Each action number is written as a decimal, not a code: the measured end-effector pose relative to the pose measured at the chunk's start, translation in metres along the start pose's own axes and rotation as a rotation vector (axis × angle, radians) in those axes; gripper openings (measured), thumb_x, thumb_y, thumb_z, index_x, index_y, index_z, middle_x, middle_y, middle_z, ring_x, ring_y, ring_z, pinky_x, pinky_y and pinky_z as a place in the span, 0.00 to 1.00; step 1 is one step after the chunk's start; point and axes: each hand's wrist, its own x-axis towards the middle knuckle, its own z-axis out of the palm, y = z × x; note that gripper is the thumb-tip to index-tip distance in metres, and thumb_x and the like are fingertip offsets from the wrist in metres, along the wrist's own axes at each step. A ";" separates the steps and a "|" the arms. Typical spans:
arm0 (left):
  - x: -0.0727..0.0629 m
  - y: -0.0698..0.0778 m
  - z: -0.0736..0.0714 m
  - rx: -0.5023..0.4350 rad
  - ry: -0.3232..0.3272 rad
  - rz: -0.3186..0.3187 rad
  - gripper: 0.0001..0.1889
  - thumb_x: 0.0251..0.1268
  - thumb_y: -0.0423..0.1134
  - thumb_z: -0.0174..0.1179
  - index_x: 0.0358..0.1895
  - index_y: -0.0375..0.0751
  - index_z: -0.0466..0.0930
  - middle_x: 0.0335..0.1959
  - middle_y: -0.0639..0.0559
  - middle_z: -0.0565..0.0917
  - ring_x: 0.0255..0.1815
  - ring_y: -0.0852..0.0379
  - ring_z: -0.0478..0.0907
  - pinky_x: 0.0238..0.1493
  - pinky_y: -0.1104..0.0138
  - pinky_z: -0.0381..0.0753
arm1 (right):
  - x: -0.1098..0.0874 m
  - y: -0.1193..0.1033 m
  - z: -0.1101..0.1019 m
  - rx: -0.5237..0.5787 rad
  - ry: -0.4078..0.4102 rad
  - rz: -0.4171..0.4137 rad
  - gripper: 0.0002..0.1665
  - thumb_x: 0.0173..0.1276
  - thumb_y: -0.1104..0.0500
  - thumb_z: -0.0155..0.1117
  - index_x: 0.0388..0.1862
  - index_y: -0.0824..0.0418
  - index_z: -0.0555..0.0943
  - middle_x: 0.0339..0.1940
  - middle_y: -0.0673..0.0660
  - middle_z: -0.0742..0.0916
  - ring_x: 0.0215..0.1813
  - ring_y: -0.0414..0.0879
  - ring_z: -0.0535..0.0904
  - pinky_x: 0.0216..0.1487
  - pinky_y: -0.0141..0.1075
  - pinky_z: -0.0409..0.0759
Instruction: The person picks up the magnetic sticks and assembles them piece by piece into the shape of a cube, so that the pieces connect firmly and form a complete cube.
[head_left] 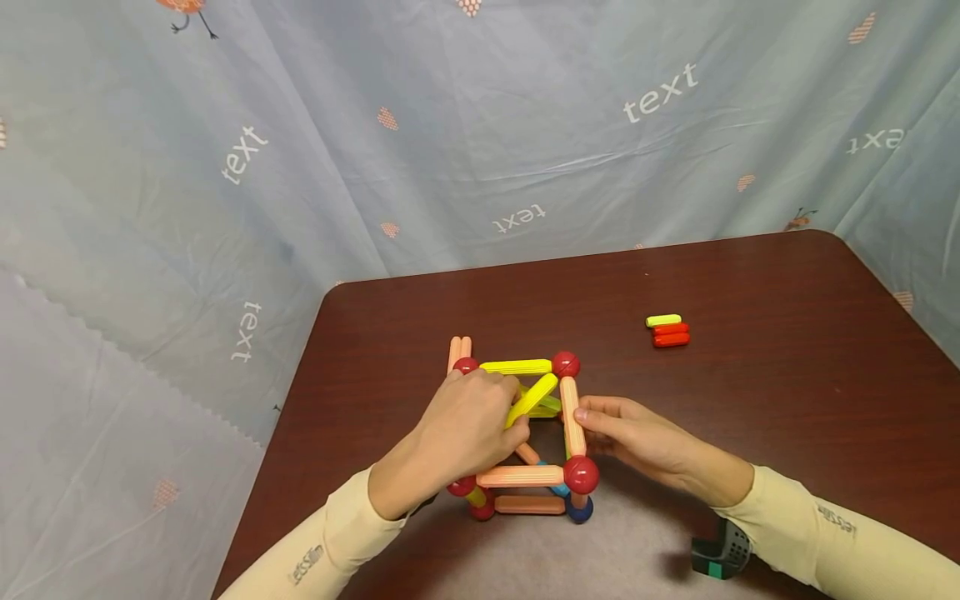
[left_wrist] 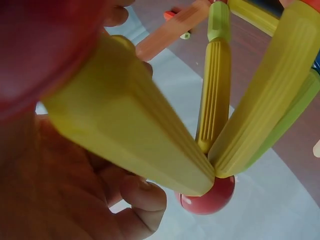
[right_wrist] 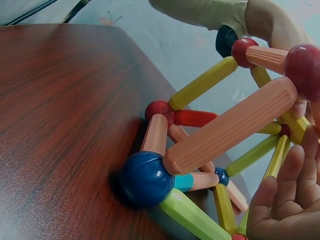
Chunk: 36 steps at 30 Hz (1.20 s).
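A frame of magnetic rods and balls stands on the table, with red balls [head_left: 581,475] at its upper corners and a blue ball [head_left: 579,508] low at the front right. From above, my left hand [head_left: 461,421] reaches over its left side and pinches a slanting yellow rod [head_left: 534,398] between thumb and fingers. My right hand [head_left: 637,433] holds the peach rod [head_left: 572,417] of the upper right side, thumb on top. The left wrist view shows yellow rods [left_wrist: 265,90] meeting at a red ball [left_wrist: 212,196]. The left hand hides the frame's left part.
Two red rods [head_left: 671,340] and a yellow-green rod [head_left: 663,321] lie together at the back right of the brown table [head_left: 787,333]. Two peach rods [head_left: 460,350] show behind the frame's back left corner. A printed curtain [head_left: 480,150] hangs behind the table.
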 end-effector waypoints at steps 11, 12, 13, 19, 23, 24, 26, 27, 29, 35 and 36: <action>0.001 0.000 0.001 -0.023 -0.003 -0.019 0.12 0.58 0.46 0.70 0.40 0.43 0.86 0.24 0.60 0.82 0.26 0.60 0.73 0.28 0.69 0.67 | -0.001 0.000 0.000 -0.006 0.012 -0.001 0.16 0.81 0.52 0.53 0.54 0.61 0.78 0.44 0.45 0.85 0.51 0.41 0.80 0.59 0.36 0.78; 0.000 0.000 0.001 -0.022 -0.004 -0.022 0.12 0.59 0.46 0.70 0.40 0.43 0.86 0.24 0.60 0.82 0.26 0.60 0.72 0.28 0.69 0.67 | -0.001 -0.001 0.000 -0.006 0.013 0.000 0.15 0.81 0.52 0.54 0.54 0.61 0.79 0.44 0.45 0.85 0.51 0.41 0.80 0.58 0.36 0.78; 0.000 0.001 0.001 -0.020 -0.007 -0.026 0.12 0.59 0.47 0.70 0.40 0.44 0.86 0.24 0.60 0.81 0.27 0.60 0.73 0.28 0.69 0.67 | -0.001 -0.001 0.000 -0.006 0.012 0.000 0.15 0.81 0.52 0.54 0.54 0.60 0.79 0.44 0.45 0.85 0.50 0.41 0.80 0.58 0.36 0.78; -0.003 0.000 0.000 -0.018 -0.030 -0.051 0.15 0.61 0.51 0.71 0.41 0.45 0.84 0.26 0.60 0.81 0.30 0.60 0.74 0.34 0.67 0.68 | -0.002 -0.001 0.000 0.004 0.007 -0.014 0.11 0.81 0.52 0.54 0.50 0.57 0.79 0.41 0.45 0.85 0.48 0.40 0.80 0.57 0.36 0.78; -0.005 -0.003 -0.004 -0.049 -0.033 -0.075 0.16 0.63 0.54 0.70 0.43 0.45 0.85 0.30 0.59 0.85 0.29 0.61 0.75 0.34 0.66 0.68 | -0.002 -0.001 -0.001 0.003 0.013 -0.014 0.14 0.81 0.53 0.54 0.53 0.60 0.79 0.42 0.45 0.85 0.48 0.40 0.80 0.57 0.35 0.78; -0.007 -0.006 -0.005 -0.058 -0.026 -0.075 0.17 0.63 0.54 0.70 0.43 0.45 0.85 0.31 0.58 0.86 0.30 0.61 0.76 0.34 0.66 0.68 | -0.002 -0.001 -0.001 0.000 0.015 -0.011 0.16 0.81 0.53 0.54 0.54 0.63 0.78 0.43 0.45 0.85 0.48 0.40 0.80 0.56 0.35 0.78; -0.010 -0.011 -0.008 -0.086 0.002 -0.075 0.16 0.64 0.53 0.69 0.44 0.45 0.84 0.35 0.56 0.87 0.34 0.60 0.78 0.35 0.65 0.69 | -0.002 -0.001 0.000 -0.007 0.021 -0.002 0.21 0.81 0.52 0.54 0.58 0.68 0.76 0.44 0.46 0.85 0.49 0.41 0.80 0.57 0.35 0.78; -0.012 -0.014 -0.009 -0.098 0.025 -0.074 0.15 0.65 0.52 0.69 0.44 0.45 0.84 0.37 0.55 0.87 0.36 0.59 0.79 0.36 0.65 0.70 | -0.002 -0.002 0.000 -0.011 0.024 0.005 0.23 0.81 0.52 0.54 0.60 0.71 0.75 0.45 0.46 0.85 0.50 0.41 0.80 0.57 0.35 0.78; -0.015 -0.020 -0.012 -0.121 0.080 -0.070 0.14 0.65 0.49 0.69 0.46 0.44 0.84 0.38 0.54 0.86 0.37 0.58 0.77 0.38 0.64 0.71 | -0.001 -0.001 0.001 -0.017 0.025 0.014 0.28 0.81 0.51 0.54 0.63 0.75 0.72 0.46 0.46 0.85 0.50 0.41 0.80 0.57 0.36 0.78; -0.022 -0.044 -0.012 -0.187 0.231 -0.116 0.11 0.66 0.41 0.69 0.48 0.44 0.84 0.43 0.50 0.82 0.40 0.54 0.72 0.40 0.64 0.73 | -0.001 0.002 0.002 -0.004 0.022 0.021 0.26 0.82 0.50 0.53 0.62 0.72 0.74 0.44 0.47 0.85 0.49 0.42 0.80 0.57 0.36 0.78; -0.023 -0.048 -0.011 -0.199 0.236 -0.130 0.12 0.66 0.41 0.68 0.50 0.44 0.84 0.46 0.50 0.82 0.42 0.54 0.72 0.40 0.63 0.74 | -0.001 0.003 0.003 0.000 0.024 0.022 0.26 0.82 0.49 0.52 0.62 0.71 0.74 0.44 0.47 0.85 0.49 0.42 0.80 0.57 0.36 0.79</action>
